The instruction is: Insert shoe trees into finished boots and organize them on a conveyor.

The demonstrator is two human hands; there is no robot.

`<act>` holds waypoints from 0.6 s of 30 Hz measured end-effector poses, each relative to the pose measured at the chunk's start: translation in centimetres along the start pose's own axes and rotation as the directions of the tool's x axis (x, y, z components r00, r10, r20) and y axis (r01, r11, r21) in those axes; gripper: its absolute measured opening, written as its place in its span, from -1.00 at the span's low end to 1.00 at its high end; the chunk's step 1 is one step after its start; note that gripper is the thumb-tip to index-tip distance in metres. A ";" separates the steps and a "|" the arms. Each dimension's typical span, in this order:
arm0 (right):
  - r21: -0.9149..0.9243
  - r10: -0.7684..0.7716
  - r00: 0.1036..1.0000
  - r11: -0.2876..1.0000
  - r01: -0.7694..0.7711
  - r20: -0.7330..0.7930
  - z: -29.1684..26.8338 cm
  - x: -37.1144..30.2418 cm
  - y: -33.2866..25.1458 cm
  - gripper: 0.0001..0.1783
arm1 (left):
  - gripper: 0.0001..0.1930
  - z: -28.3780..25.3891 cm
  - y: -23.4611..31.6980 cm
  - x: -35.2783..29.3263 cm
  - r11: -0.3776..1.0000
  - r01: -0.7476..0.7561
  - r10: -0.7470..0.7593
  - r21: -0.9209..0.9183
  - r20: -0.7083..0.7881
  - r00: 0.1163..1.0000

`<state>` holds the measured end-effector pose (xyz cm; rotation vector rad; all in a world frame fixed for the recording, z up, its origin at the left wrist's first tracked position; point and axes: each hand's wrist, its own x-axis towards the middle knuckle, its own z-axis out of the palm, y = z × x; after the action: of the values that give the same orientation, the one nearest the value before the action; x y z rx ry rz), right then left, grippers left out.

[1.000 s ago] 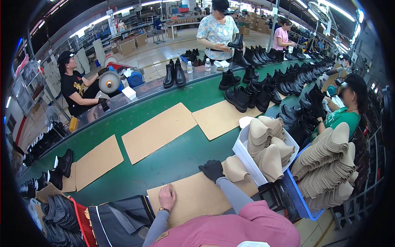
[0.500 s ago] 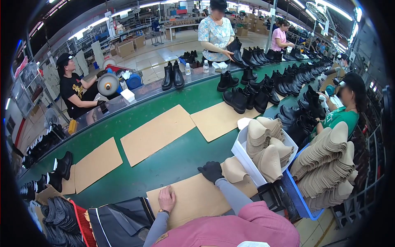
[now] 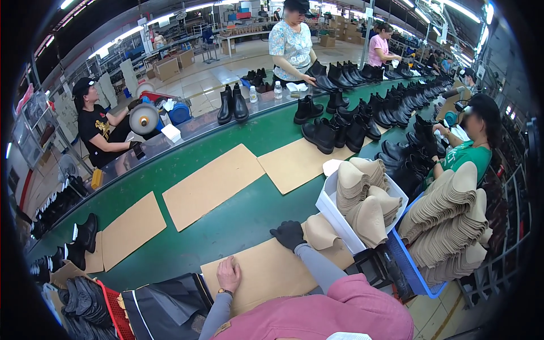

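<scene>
My left hand (image 3: 229, 274), bare with a watch at the wrist, lies with fingers stretched on the left part of a flat cardboard sheet (image 3: 266, 275) in front of me. My right hand (image 3: 290, 234), in a black glove, rests at the sheet's far edge, fingers loosely apart and holding nothing I can see. Just right of the glove, a curved beige sheet piece (image 3: 321, 231) lies on the cardboard. Beyond it stands a white bin (image 3: 330, 208) with stacks of similar beige pieces (image 3: 362, 218).
A green conveyor belt (image 3: 226, 226) carries more cardboard sheets (image 3: 220, 184) and rows of black boots (image 3: 323, 135). A blue basket (image 3: 412, 277) of beige stacks stands right; a red basket (image 3: 116, 309) and folded black material (image 3: 170, 303) lie left. Co-workers (image 3: 292, 45) stand around the belt.
My hands keep their places on the cardboard while the view shifts slightly. Across the belt, the co-worker in the patterned shirt has lowered a black boot toward the row.
</scene>
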<state>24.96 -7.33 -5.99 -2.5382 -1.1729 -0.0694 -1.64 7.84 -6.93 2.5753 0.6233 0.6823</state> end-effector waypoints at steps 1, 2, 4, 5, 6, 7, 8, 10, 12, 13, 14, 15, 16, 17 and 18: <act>0.000 -0.001 1.000 1.000 0.001 0.001 0.0 0.0 0.0 -0.49 | -0.65 0.0 0.0 0.0 1.000 0.006 -0.005 -0.001 0.003 1.000; 0.000 -0.001 1.000 1.000 0.001 0.002 0.0 0.0 0.1 -0.49 | -0.65 -0.1 0.1 0.0 1.000 0.011 -0.011 -0.002 0.006 1.000; -0.003 0.003 1.000 1.000 -0.003 0.006 0.0 0.0 0.1 -0.49 | -0.65 0.0 0.1 0.0 1.000 0.010 -0.010 0.001 0.008 1.000; -0.007 0.006 1.000 1.000 -0.006 0.011 0.0 0.0 0.1 -0.48 | -0.65 0.0 0.0 0.0 1.000 0.009 -0.009 0.004 0.010 1.000; -0.007 0.006 1.000 1.000 -0.006 0.011 -0.1 0.0 0.0 -0.48 | -0.65 0.1 0.0 0.0 1.000 0.010 -0.010 0.004 0.010 1.000; -0.014 0.011 1.000 1.000 -0.011 0.023 -0.2 0.0 -0.1 -0.48 | -0.65 0.1 -0.1 -0.1 1.000 0.005 -0.005 0.004 0.003 1.000; -0.021 0.016 0.999 1.000 -0.016 0.035 -0.3 0.0 -0.2 -0.48 | -0.65 0.1 -0.2 -0.2 1.000 0.000 0.000 0.005 -0.004 1.000; -0.013 0.015 0.999 1.000 -0.015 0.037 -0.3 0.0 -0.1 -0.48 | -0.64 0.2 -0.2 -0.2 1.000 0.008 -0.008 0.005 0.005 1.000; -0.005 0.015 0.999 1.000 -0.014 0.038 -0.2 0.0 0.0 -0.47 | -0.64 0.1 -0.1 -0.1 1.000 0.016 -0.016 0.005 0.015 1.000; -0.009 0.016 0.999 1.000 -0.015 0.041 -0.2 0.0 0.0 -0.47 | -0.64 0.1 0.0 -0.1 1.000 0.016 -0.016 0.001 0.015 1.000; -0.013 0.017 0.999 1.000 -0.016 0.044 -0.1 0.0 0.1 -0.48 | -0.65 0.0 0.1 0.0 1.000 0.016 -0.016 -0.002 0.016 1.000; -0.012 0.017 0.999 1.000 -0.016 0.045 -0.2 0.0 0.0 -0.48 | -0.65 0.0 0.0 0.0 1.000 0.017 -0.017 -0.002 0.016 1.000; -0.010 0.017 0.999 1.000 -0.017 0.044 -0.3 0.0 -0.1 -0.48 | -0.65 0.0 0.0 0.0 1.000 0.018 -0.018 0.000 0.012 1.000; -0.008 0.018 0.999 1.000 -0.018 0.042 -0.3 0.0 -0.1 -0.48 | -0.65 0.0 0.0 -0.1 1.000 0.019 -0.019 0.002 0.008 1.000; -0.008 0.019 0.999 1.000 -0.018 0.043 -0.4 0.0 -0.2 -0.48 | -0.65 0.0 0.0 0.0 1.000 0.019 -0.019 0.002 0.009 1.000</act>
<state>24.84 -7.36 -5.58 -2.5687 -1.1670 -0.0145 -1.65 7.78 -6.93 2.5695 0.6450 0.6637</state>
